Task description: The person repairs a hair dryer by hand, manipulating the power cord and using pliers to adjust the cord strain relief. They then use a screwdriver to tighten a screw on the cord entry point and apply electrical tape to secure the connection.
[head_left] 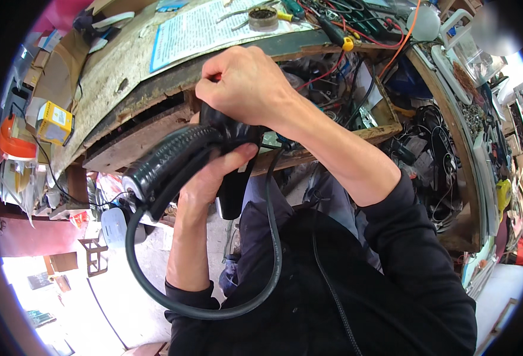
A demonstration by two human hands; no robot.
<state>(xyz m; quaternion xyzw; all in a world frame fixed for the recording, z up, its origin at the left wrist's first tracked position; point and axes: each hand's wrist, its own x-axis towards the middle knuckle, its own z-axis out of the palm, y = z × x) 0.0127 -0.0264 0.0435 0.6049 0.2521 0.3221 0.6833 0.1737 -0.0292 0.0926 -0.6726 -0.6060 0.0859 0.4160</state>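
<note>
A glossy black corded appliance, shaped like a hair dryer [175, 155], is in front of me at the bench edge. Its ribbed handle slants down to the left, and a thick black cord [132, 252] loops from the handle's end across my lap and up to the right. From below, my left hand [214, 172] grips it, thumb pressed near the joint of handle and barrel [233, 193]. Above that joint my right hand [244, 80] is closed in a fist. A speck of red shows inside the curled fingers; what they hold is mostly hidden.
On the worn wooden bench [116, 113] lie a printed sheet [196, 29], a round tin [263, 19] and several tools with red wires. Below is an open drawer [386, 127] of tangled parts. A yellow box [55, 123] stands at the left.
</note>
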